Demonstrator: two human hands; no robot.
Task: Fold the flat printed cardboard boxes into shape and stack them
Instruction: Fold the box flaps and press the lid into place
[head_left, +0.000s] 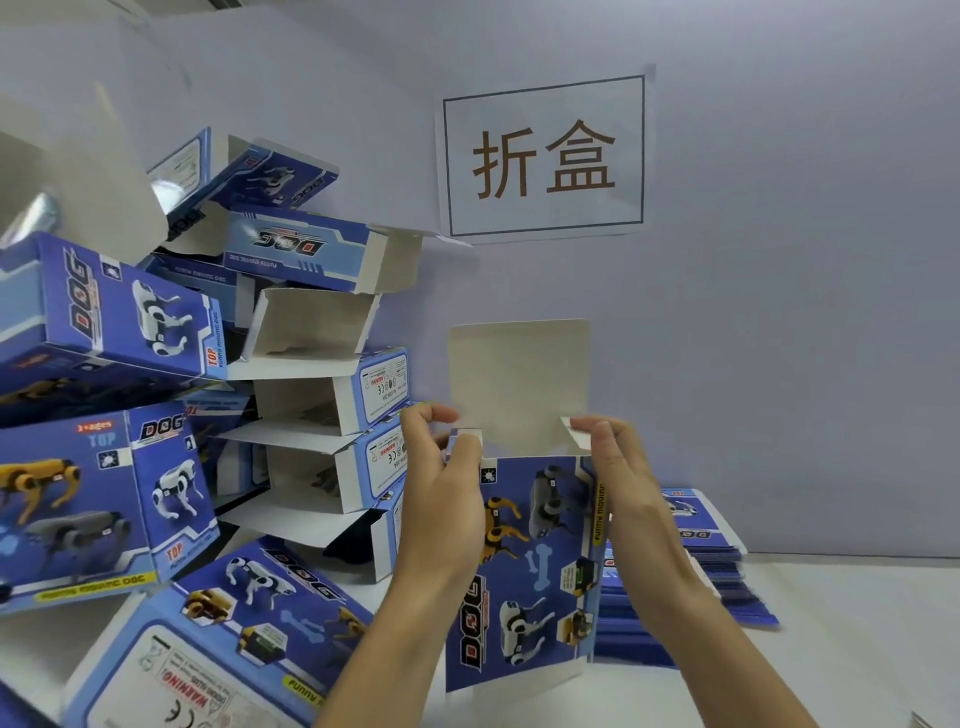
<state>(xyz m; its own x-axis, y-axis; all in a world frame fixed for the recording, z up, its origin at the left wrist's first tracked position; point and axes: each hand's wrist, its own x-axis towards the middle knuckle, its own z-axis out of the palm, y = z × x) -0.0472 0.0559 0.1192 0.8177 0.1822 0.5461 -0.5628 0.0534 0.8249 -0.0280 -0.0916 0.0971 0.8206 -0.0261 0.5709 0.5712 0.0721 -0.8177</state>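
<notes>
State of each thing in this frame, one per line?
box in hand: upright, top lid flap raised, not closed.
left hand: pinching the left side flap.
right hand: holding the right side flap.
flat boxes: stacked, unfolded.
folded boxes: piled, several open-ended.

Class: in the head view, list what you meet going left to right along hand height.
Pile of folded boxes → left hand → box being folded → right hand → stack of flat boxes.
</notes>
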